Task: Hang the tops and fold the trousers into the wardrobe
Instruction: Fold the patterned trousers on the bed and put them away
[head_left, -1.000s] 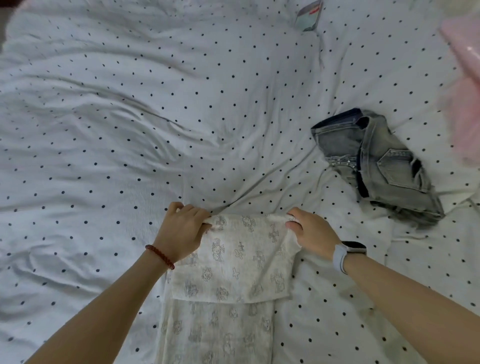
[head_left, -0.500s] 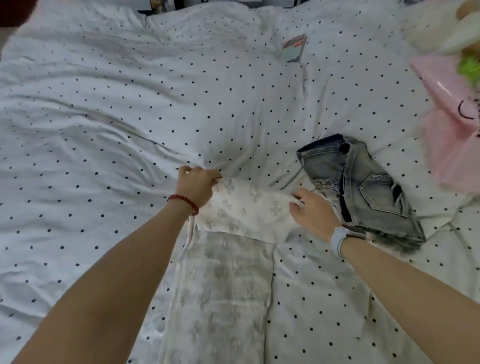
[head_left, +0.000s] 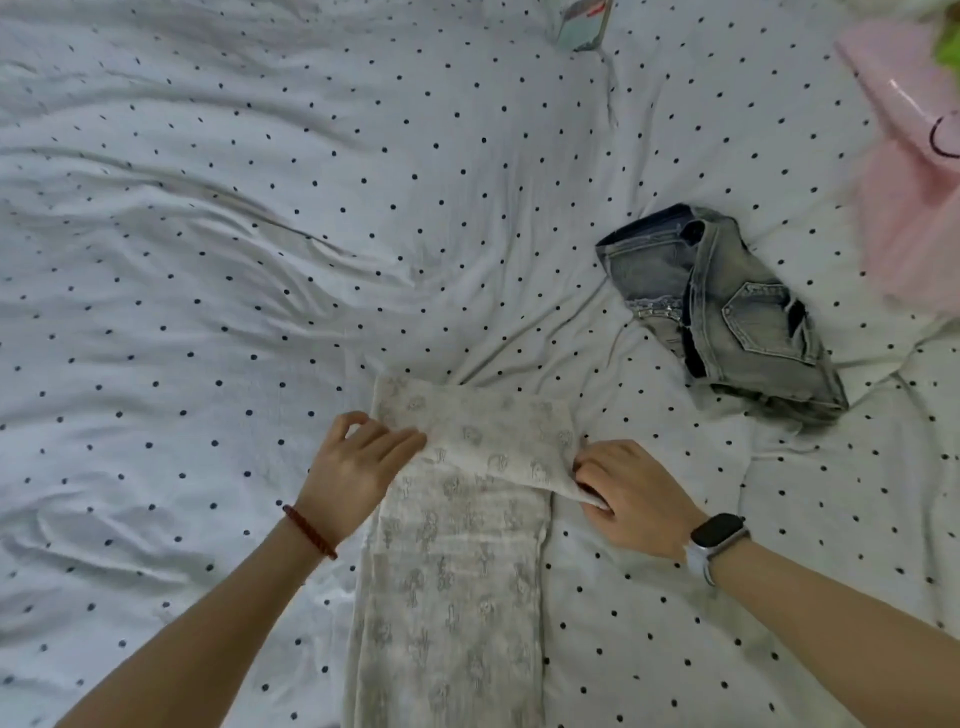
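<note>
Cream printed trousers lie lengthwise on the dotted bedsheet, their far end folded back over itself into a flap. My left hand rests on the flap's left edge with fingers fairly straight. My right hand pinches the flap's right corner, fingers curled under the cloth. Folded grey-blue denim shorts lie to the right, apart from both hands.
A phone lies at the top edge of the bed. A pink plastic bag sits at the right edge. The sheet is wrinkled on the left side.
The folded flap has been laid down on the trousers. My left hand has let go of the corner and now rests flat; my right hand still holds its corner.
</note>
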